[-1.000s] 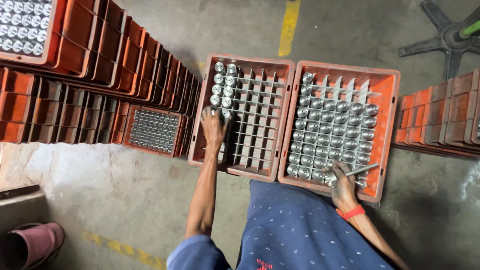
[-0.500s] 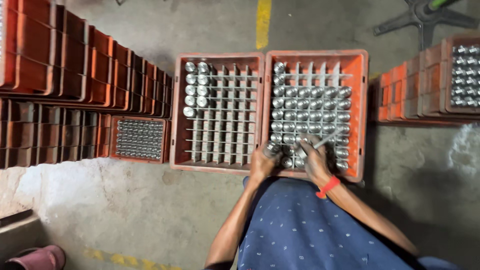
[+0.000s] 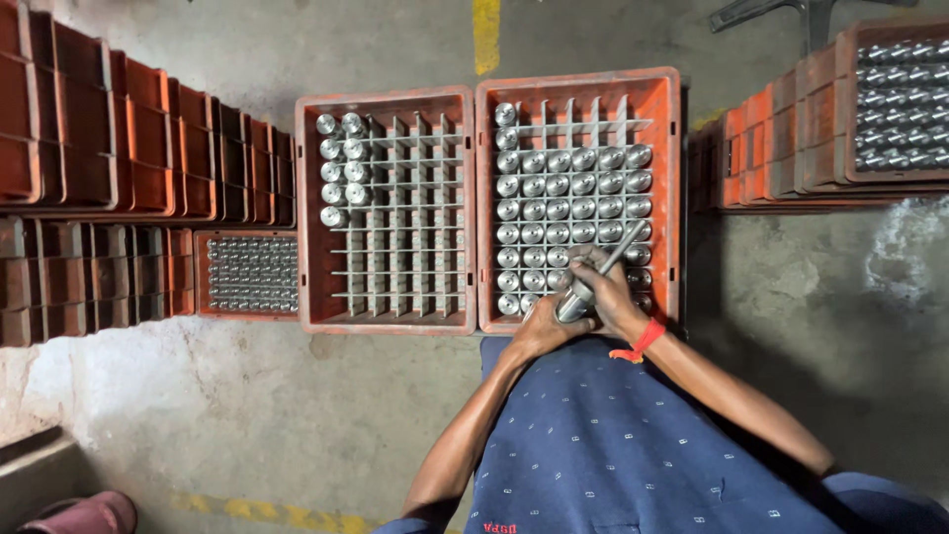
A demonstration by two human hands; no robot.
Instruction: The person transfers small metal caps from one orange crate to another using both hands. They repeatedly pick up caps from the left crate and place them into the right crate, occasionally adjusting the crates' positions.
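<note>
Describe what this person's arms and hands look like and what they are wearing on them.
Both arms are bare from above the elbow down, with no gloves on the left hand or right hand. A red-orange thread band with a loose knotted end circles the right wrist. No watch or rings show.

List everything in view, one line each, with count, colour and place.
Right crate: one, orange, centre; nearly full of silver metal cylinders.
Left crate: one, orange, beside it; about eight silver cylinders in its top-left cells.
Small crate: one, orange, left; packed with silver parts.
Empty crates: many, orange, stacked at left.
Crate stack: orange, right; top one holds silver parts.
Floor: grey concrete, yellow line.
Metal rod: one, silver, in both hands.
Left hand: at rod's lower end.
Right hand: grips rod; red wristband.
</note>
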